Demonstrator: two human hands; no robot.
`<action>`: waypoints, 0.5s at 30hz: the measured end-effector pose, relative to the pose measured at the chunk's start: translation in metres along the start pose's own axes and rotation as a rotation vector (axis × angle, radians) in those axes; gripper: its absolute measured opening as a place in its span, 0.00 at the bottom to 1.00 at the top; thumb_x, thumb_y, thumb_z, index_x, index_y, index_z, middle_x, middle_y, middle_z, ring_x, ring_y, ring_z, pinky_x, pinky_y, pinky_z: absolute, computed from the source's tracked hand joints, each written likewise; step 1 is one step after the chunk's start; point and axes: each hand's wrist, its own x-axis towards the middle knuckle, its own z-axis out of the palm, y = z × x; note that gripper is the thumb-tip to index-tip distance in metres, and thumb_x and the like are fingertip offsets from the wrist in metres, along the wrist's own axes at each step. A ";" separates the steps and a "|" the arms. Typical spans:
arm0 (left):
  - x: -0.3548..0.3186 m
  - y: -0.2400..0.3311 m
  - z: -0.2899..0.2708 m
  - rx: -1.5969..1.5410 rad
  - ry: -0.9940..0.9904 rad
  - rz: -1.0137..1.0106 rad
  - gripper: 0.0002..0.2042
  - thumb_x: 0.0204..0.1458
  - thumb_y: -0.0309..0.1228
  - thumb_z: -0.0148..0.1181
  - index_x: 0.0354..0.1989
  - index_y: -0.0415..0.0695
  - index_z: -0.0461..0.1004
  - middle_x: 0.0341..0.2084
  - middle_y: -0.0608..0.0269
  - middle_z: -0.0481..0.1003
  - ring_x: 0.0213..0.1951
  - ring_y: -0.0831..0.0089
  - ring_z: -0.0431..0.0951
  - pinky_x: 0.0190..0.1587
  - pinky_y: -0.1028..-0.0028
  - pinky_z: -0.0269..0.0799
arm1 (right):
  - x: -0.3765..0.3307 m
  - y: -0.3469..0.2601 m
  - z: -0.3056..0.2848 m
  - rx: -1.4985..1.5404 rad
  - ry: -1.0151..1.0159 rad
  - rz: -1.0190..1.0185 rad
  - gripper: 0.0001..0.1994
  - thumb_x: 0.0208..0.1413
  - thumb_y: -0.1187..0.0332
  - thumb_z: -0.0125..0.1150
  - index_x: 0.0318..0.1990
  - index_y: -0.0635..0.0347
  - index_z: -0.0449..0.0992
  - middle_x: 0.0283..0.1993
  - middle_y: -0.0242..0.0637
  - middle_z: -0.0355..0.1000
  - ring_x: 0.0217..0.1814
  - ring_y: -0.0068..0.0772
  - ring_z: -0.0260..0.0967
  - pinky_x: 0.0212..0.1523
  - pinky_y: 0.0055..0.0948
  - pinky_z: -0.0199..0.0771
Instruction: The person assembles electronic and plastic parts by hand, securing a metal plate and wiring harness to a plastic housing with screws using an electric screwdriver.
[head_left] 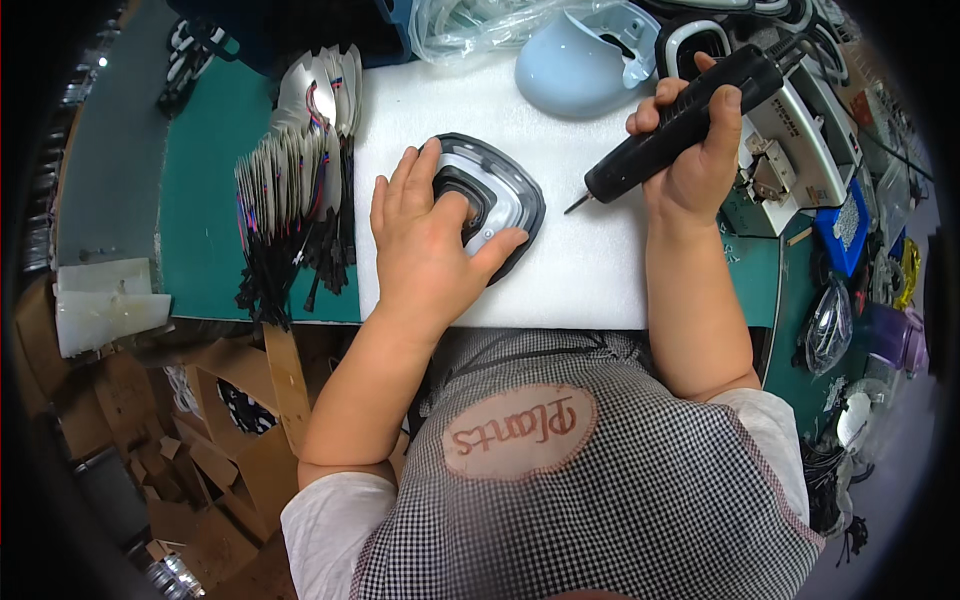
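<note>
My left hand (425, 245) lies over a rounded, roughly triangular plastic housing (518, 190) with a black rim and a pale grey inside. Its thumb presses the near right side and its other fingers the far left, so it holds the part down on a white foam sheet (590, 275). The palm hides the housing's left portion. To the right, my right hand (700, 160) is wrapped round a black electric screwdriver (650, 150). The driver's thin bit points down and left, above the foam and apart from the housing.
A glossy light blue shell (565, 75) sits at the foam's far edge, by clear plastic bags (470, 35). Stacked flat silvery pieces with black leads (285, 185) stand left. At right are a boxy screw feeder (800, 140) and a blue tray (855, 255). Cardboard boxes (250, 470) lie lower left.
</note>
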 end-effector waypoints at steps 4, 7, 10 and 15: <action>-0.003 0.008 0.005 -0.010 0.014 -0.065 0.26 0.40 0.53 0.73 0.31 0.38 0.80 0.65 0.40 0.63 0.63 0.47 0.63 0.68 0.48 0.49 | -0.002 0.000 -0.005 -0.088 0.010 0.011 0.31 0.61 0.42 0.54 0.60 0.59 0.63 0.34 0.39 0.69 0.29 0.31 0.70 0.34 0.34 0.73; -0.009 0.010 -0.001 -0.115 -0.001 -0.013 0.27 0.40 0.53 0.72 0.39 0.41 0.83 0.64 0.41 0.63 0.62 0.47 0.64 0.66 0.50 0.52 | -0.001 0.003 -0.011 -0.068 0.021 0.011 0.30 0.62 0.43 0.54 0.59 0.59 0.64 0.34 0.38 0.69 0.30 0.31 0.70 0.34 0.35 0.73; -0.011 -0.003 -0.017 -0.141 -0.065 0.043 0.25 0.40 0.47 0.74 0.45 0.47 0.83 0.65 0.44 0.64 0.62 0.49 0.64 0.65 0.53 0.54 | -0.003 -0.002 -0.008 -0.081 0.025 -0.010 0.29 0.62 0.44 0.54 0.58 0.59 0.65 0.34 0.39 0.69 0.30 0.32 0.70 0.34 0.35 0.73; -0.003 -0.017 -0.024 -0.118 -0.135 0.147 0.19 0.41 0.38 0.74 0.44 0.52 0.82 0.65 0.49 0.64 0.67 0.47 0.59 0.67 0.50 0.53 | 0.000 -0.012 -0.007 -0.095 0.037 -0.027 0.29 0.62 0.44 0.53 0.58 0.59 0.66 0.35 0.39 0.70 0.29 0.33 0.69 0.34 0.37 0.73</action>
